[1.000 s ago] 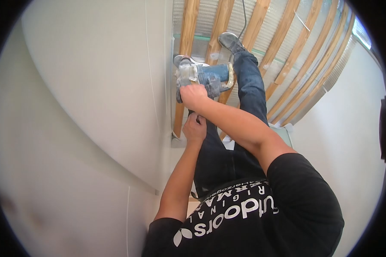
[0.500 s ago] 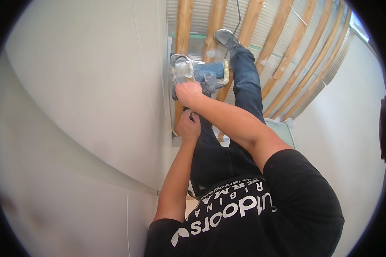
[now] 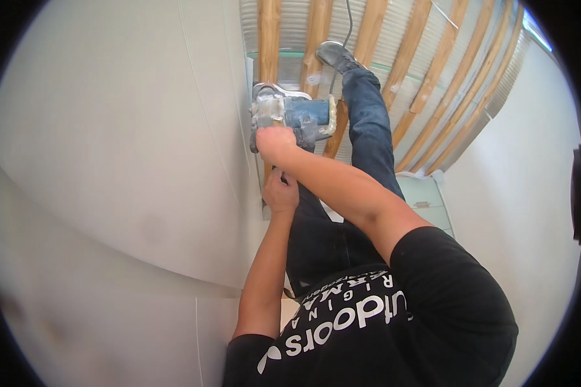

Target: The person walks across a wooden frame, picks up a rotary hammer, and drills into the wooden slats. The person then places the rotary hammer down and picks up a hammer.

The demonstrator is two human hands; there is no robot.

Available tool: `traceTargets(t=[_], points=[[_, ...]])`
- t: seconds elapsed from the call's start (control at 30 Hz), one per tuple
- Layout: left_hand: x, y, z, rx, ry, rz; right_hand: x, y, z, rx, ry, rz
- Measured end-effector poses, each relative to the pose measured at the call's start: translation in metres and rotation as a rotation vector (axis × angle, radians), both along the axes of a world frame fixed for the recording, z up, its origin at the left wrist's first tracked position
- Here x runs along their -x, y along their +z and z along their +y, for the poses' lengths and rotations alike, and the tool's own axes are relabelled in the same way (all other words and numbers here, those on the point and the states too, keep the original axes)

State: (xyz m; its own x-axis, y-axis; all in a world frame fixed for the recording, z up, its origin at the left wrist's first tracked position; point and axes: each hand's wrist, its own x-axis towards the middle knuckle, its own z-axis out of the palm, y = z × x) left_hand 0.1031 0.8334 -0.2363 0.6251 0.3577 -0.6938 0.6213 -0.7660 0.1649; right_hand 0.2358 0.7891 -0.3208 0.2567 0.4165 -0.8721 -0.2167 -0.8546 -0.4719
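Observation:
A dusty blue-and-grey power tool (image 3: 308,113) is held beside the pale wall panel, above the feet in view. My right hand (image 3: 276,143) is closed round the tool's near side, with the fingers mostly hidden. Just below it, my left hand (image 3: 281,192) is curled in a fist, thumb and finger round a small dark part; whether that belongs to the tool I cannot make out. A dark cable (image 3: 349,26) runs up from near the tool's rear, past the right shoe (image 3: 332,55).
Wooden battens (image 3: 410,55) lie over ribbed, silvery sheeting around my feet. The large pale panel (image 3: 129,116) stands close on the left. A white wall (image 3: 497,200) rises on the right, with a pale greenish panel (image 3: 426,203) near its foot.
The view has shifted, so the tool, both hands and the battens appear farther left, and more of the greenish panel shows. Both hands keep their grips.

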Motion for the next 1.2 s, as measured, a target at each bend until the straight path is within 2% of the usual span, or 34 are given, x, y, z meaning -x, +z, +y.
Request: traceTargets(t=[0.4, 0.5, 0.7, 0.83, 1.0, 1.2], points=[[-0.009, -0.003, 0.007, -0.014, -0.027, -0.042, 0.005, -0.006, 0.002, 0.025, -0.045, 0.005], [-0.021, 0.006, 0.009, -0.009, -0.011, 0.077, 0.012, -0.006, -0.001, 0.024, -0.036, 0.021], [-0.017, 0.009, 0.018, 0.017, -0.014, -0.059, 0.013, -0.005, -0.005, 0.053, -0.002, -0.002], [-0.018, 0.007, 0.023, 0.008, 0.002, -0.008, 0.018, -0.006, -0.007, 0.037, 0.037, 0.009], [-0.023, 0.011, 0.017, 0.005, -0.005, -0.054, 0.012, -0.010, -0.007, 0.039, 0.003, 0.015], [-0.024, 0.012, 0.012, -0.011, 0.020, 0.010, -0.006, 0.002, -0.010, 0.031, -0.062, 0.082]])
